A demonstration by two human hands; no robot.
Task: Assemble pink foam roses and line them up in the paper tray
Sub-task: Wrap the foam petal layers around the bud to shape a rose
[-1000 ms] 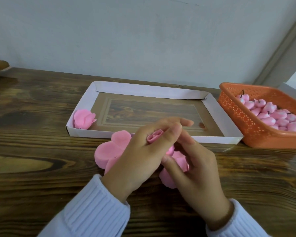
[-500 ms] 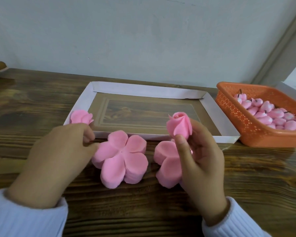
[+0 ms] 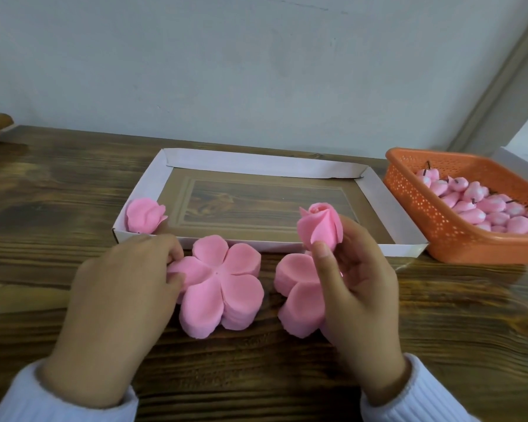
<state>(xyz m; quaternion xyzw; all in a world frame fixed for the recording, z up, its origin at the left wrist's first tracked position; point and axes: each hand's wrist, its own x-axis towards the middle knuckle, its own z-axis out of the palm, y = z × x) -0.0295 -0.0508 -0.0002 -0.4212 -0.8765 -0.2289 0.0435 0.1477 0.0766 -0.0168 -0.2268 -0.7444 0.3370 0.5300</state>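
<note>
Pinching a pink rose (image 3: pixel 319 228) between thumb and fingers of the right hand (image 3: pixel 360 287), over the near rim of the tray (image 3: pixel 256 162); rolled tight on top, loose petals wrapped round. Nipping one petal of a five-petal stack (image 3: pixel 223 281) with fingertips of the left hand (image 3: pixel 116 300), on the table (image 3: pixel 43 193) before the tray. Half hiding a second stack (image 3: pixel 296 300) behind the right hand. One done rose (image 3: pixel 145 215) in the tray's near left corner, lots of bare floor beside it. Basket (image 3: pixel 409 190) of buds (image 3: pixel 494 208) at right, cut off.

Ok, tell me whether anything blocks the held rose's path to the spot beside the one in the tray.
Nothing visible does. The right hand holds the rose up at the near wall of the paper tray; the left hand pinches the petal stack outside it.
</note>
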